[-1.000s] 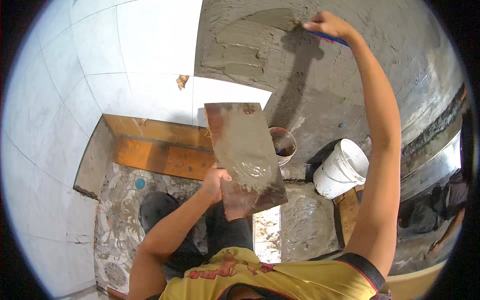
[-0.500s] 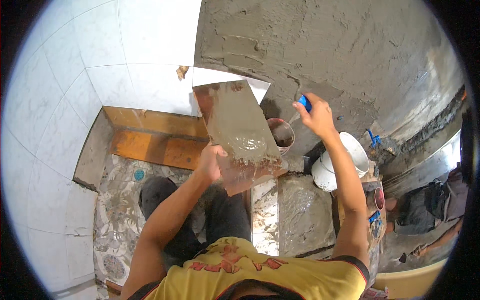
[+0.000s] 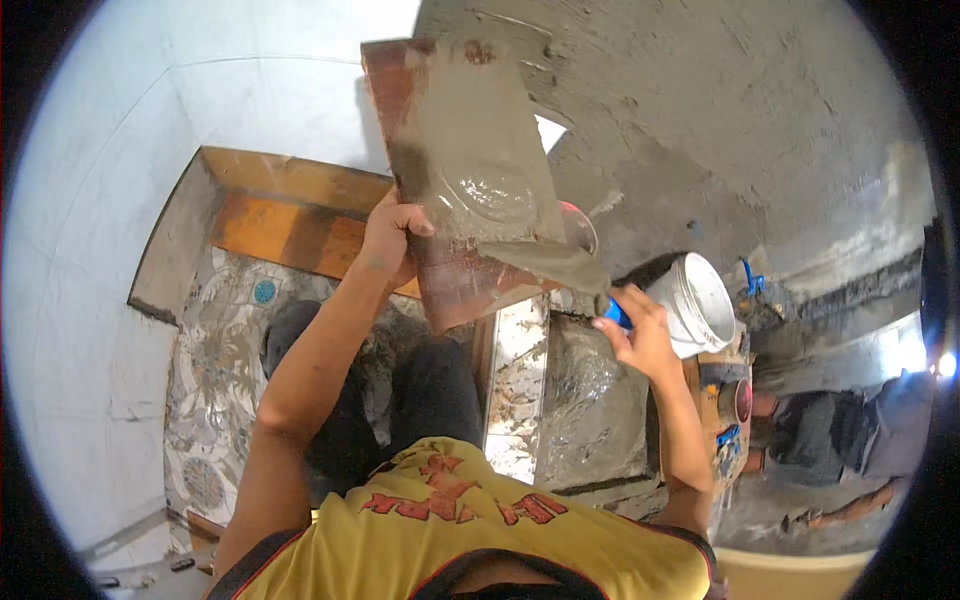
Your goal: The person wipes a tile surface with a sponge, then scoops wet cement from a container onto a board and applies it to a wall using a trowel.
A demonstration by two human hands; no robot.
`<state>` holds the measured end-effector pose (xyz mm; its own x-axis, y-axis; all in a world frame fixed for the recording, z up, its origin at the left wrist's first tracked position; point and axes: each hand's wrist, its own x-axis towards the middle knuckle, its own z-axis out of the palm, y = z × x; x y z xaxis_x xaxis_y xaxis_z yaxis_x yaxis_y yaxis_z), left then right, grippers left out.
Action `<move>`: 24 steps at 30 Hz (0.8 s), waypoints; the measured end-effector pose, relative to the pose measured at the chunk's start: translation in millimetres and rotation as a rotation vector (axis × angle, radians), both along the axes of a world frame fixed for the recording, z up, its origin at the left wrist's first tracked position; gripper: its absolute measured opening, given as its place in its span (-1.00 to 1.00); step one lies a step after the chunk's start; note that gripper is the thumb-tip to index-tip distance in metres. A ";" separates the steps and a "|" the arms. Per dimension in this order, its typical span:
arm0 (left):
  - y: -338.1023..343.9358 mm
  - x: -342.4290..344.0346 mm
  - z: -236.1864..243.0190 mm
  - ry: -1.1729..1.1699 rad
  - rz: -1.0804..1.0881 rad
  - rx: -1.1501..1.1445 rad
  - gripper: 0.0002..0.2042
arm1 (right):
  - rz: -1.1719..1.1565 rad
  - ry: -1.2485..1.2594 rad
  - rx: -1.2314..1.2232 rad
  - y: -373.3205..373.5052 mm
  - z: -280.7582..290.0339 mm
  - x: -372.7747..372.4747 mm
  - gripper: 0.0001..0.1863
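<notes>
My left hand grips a reddish-brown tile by its left edge, thumb on the face and fingers behind. Grey mortar coats much of that face, with a glossy wet pool near its middle. In my right hand is a trowel, held by its blue handle. Its mortar-smeared blade lies across the lower right part of the tile. Behind the tile's right edge, a small pink-rimmed bucket is partly hidden.
Right of my right hand stands a white bucket. Wet cement covers a slab below it. Rough grey plaster spreads ahead, and white tiles line the left. An orange-brown wooden ledge runs beside my knees. Another person is at far right.
The tile has moved up and away in the view, still in my left hand. My right hand has brought the trowel down from near the plastered surface onto the tile's lower right part.
</notes>
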<state>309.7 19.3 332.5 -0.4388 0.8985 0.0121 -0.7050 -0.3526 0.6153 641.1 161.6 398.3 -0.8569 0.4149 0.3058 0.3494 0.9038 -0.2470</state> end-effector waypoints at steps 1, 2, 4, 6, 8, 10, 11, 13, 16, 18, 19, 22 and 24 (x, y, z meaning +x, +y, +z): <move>3.5 5.0 2.0 0.082 -0.020 -0.046 -0.33 | -0.022 -0.007 -0.021 1.9 -4.8 -0.9 -0.56; 8.7 12.6 3.0 0.163 -0.055 -0.010 -0.29 | -0.010 0.037 0.005 6.2 -8.2 -3.4 -0.56; 13.7 31.0 -1.3 0.306 -0.092 -0.117 -0.28 | -0.037 0.145 0.000 20.6 -10.9 -11.1 -0.56; 13.7 44.8 -11.7 0.448 -0.104 -0.135 -0.27 | -0.069 0.207 0.055 40.5 -9.0 -21.4 -0.56; 9.2 59.5 -29.6 0.806 -0.007 0.020 -0.27 | -0.096 0.266 0.085 65.3 -5.1 -35.3 -0.56; 3.8 73.6 -50.3 0.497 -0.134 -0.002 -0.26 | -0.083 0.423 0.199 93.6 -3.5 -52.6 -0.56; 1.7 78.2 -59.7 0.146 -0.263 -0.130 -0.25 | -0.084 0.441 0.221 108.2 -4.1 -61.8 -0.56; -2.8 81.0 -74.8 -0.049 -0.322 -0.151 -0.23 | -0.168 0.426 0.246 135.0 -7.8 -79.7 -0.56; -5.4 80.0 -85.3 -0.129 -0.318 -0.173 -0.24 | -0.174 0.420 0.227 165.0 -14.3 -102.2 -0.54; -6.1 77.6 -85.9 -0.148 -0.317 -0.181 -0.24 | -0.183 0.346 0.212 176.8 -15.3 -112.6 -0.52; -6.3 77.1 -85.0 -0.144 -0.299 -0.200 -0.25 | -0.215 0.295 0.188 180.5 -13.9 -116.3 -0.50; -5.7 75.6 -80.9 -0.166 -0.294 -0.189 -0.26 | -0.262 0.121 0.175 186.2 -2.2 -122.1 -0.47; -5.1 75.2 -78.3 -0.201 -0.305 -0.164 -0.25 | -0.325 0.049 0.135 187.5 10.3 -122.4 -0.47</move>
